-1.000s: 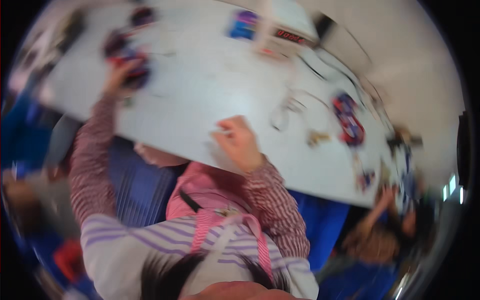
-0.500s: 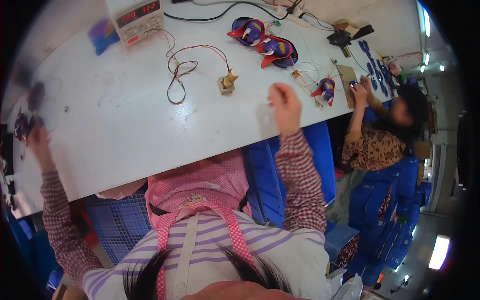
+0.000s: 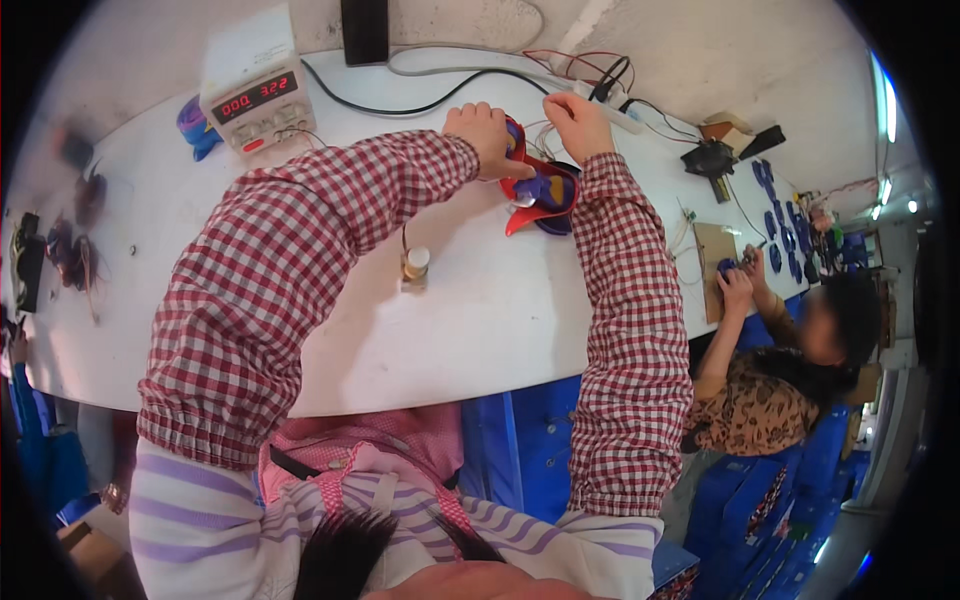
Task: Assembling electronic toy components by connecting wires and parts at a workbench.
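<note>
Two red and purple plastic toy pieces [image 3: 548, 190] in dark round shells lie at the far middle of the table. My left hand [image 3: 485, 140] is closed over the farther one, its thumb reaching toward the nearer one. Just right of them my right hand [image 3: 580, 128] is raised with its fingers pinched together; what they hold, if anything, is too small to tell. Thin wires show between the two hands. Nearer to me stands a small block with a pale round post [image 3: 416, 262], a lead running to it, partly behind my left sleeve.
A power supply [image 3: 255, 105] with a red display stands at the far left, beside a blue and purple item [image 3: 197, 127]. Dark pieces with wires [image 3: 72, 255] lie leftmost. A power strip [image 3: 618, 115] sits behind my right hand. At right a co-worker handles a part near a board [image 3: 715, 265].
My left hand has left the dark pieces at far left and come across to the toy pieces. My right hand has moved farther forward. The small red and purple piece at right no longer shows.
</note>
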The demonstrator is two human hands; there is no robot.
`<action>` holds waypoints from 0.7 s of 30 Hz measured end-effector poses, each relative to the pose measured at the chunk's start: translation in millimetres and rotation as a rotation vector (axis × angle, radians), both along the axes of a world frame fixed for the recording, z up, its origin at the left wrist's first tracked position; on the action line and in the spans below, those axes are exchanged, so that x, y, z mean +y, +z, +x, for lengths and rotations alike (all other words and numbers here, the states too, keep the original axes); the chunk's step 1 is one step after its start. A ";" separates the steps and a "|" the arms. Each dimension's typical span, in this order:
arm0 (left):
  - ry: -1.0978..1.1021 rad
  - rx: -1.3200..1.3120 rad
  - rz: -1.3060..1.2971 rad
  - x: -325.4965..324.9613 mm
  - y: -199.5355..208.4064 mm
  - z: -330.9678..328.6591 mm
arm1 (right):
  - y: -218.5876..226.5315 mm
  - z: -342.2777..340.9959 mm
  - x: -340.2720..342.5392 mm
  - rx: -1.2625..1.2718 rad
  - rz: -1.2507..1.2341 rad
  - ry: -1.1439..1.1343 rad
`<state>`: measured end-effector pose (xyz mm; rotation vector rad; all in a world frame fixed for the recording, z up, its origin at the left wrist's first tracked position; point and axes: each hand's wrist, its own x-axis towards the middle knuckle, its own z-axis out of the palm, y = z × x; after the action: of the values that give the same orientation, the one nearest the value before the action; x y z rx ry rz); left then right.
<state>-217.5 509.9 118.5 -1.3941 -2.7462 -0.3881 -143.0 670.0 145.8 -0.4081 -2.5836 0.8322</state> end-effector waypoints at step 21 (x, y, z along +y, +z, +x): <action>-0.136 0.320 0.510 -61.2 70.6 -50.4 | 61.2 -28.8 26.5 0.277 -0.153 -0.136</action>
<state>-267.9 448.6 189.1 -1.3589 -2.1066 -0.7348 -171.8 696.5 207.0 -0.4715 -2.2213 0.9672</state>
